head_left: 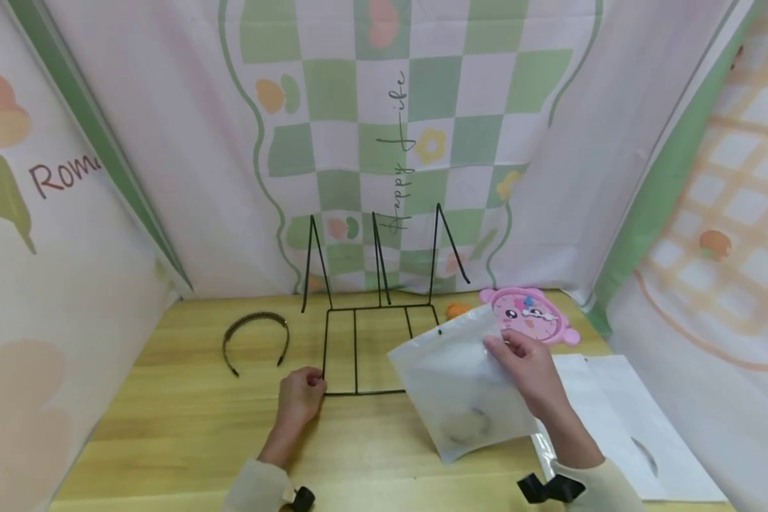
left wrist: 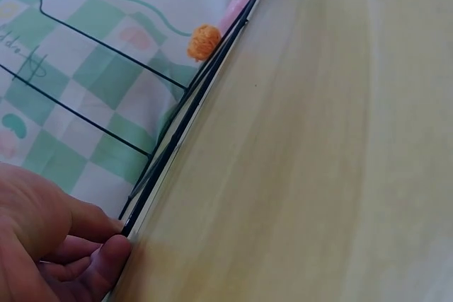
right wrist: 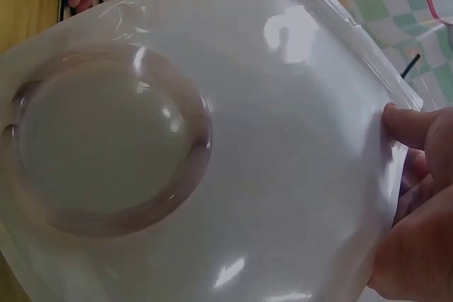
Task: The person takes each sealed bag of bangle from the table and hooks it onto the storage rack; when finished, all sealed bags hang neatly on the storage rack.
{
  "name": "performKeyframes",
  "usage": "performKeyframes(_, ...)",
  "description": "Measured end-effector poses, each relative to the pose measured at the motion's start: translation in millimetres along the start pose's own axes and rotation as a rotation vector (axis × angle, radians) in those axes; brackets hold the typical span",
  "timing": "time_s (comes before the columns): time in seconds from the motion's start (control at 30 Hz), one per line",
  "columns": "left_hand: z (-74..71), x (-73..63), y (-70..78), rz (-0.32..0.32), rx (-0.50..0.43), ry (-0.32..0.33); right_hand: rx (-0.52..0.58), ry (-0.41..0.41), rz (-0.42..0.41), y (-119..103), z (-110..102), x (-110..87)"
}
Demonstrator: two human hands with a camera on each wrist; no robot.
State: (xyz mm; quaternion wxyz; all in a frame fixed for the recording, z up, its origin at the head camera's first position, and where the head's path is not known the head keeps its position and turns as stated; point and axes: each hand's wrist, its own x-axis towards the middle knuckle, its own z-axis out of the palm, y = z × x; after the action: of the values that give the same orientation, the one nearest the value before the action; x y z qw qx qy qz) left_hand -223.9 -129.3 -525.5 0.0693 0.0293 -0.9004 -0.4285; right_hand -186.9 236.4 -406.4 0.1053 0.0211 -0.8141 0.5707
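Observation:
My right hand (head_left: pixel 530 371) pinches a frosted plastic pouch (head_left: pixel 448 377) near its upper right corner. Through the pouch's milky side a round bangle-like ring (right wrist: pixel 202 132) shows in the right wrist view. My left hand (head_left: pixel 302 395) pinches the near left corner of a black wire rack (head_left: pixel 356 355) between thumb and fingers. The rack's base lies flat on the wooden table (head_left: pixel 185 419), and its bent wire prongs (head_left: pixel 432 256) stand up at the back. Part of the rack's right side is hidden behind the pouch.
Left of the rack lies a dark toothed headband (head_left: pixel 256 316). Behind the pouch are a small orange fuzzy item (head_left: pixel 457 310) and a pink cartoon-faced clock (head_left: pixel 531 320). White plastic bags (head_left: pixel 640 427) lie at the right. Printed curtains (head_left: pixel 422 107) enclose the table.

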Motion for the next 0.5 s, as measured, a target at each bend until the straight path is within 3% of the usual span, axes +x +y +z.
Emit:
performKeyframes(0.33, 1.0, 1.6, 1.5, 0.009, 0.0, -0.002, 0.054, -0.105, 0.011, -20.5, 38.4, 0.3)
performKeyframes(0.5, 1.1, 6.3, 2.2, 0.046, 0.003, 0.027, 0.085, -0.133, -0.053, -25.8, 56.4, 1.6)
